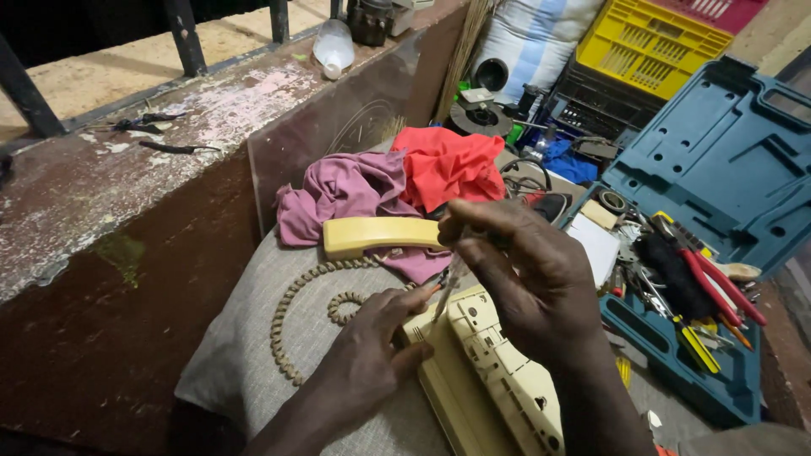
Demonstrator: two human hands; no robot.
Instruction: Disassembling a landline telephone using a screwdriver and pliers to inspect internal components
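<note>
The right hand [528, 270] is closed around the handle of a thin screwdriver [448, 291], fingers bunched near the top, and the tool's shaft slants down to the upper edge of a cream-yellow telephone base [490, 380]. The left hand [372, 350] has its fingers curled against the left side of that base, gripping its edge and touching it right beside the screwdriver tip. The base lies tilted, its moulded underside with slots and ribs facing up, on a grey cushion [245, 355] in front of the person.

Just above the hands, the matching cream handset [376, 235] lies across the cushion, partly on a mauve cloth [346, 190], and a beige coiled cord [296, 308] loops from it down over the grey fabric. A red cloth [452, 165] is heaped just beside the mauve one.

To the right, an open blue tool case [726, 160] lies with its lid raised; its tray holds red-handled pliers [718, 283], a yellow-handled screwdriver [701, 346] and other small tools too jumbled to tell apart. Behind it stands a yellow plastic crate [650, 42]. On the left runs a worn, paint-flecked ledge [127, 160] with a clear plastic bottle [334, 46] lying on it
</note>
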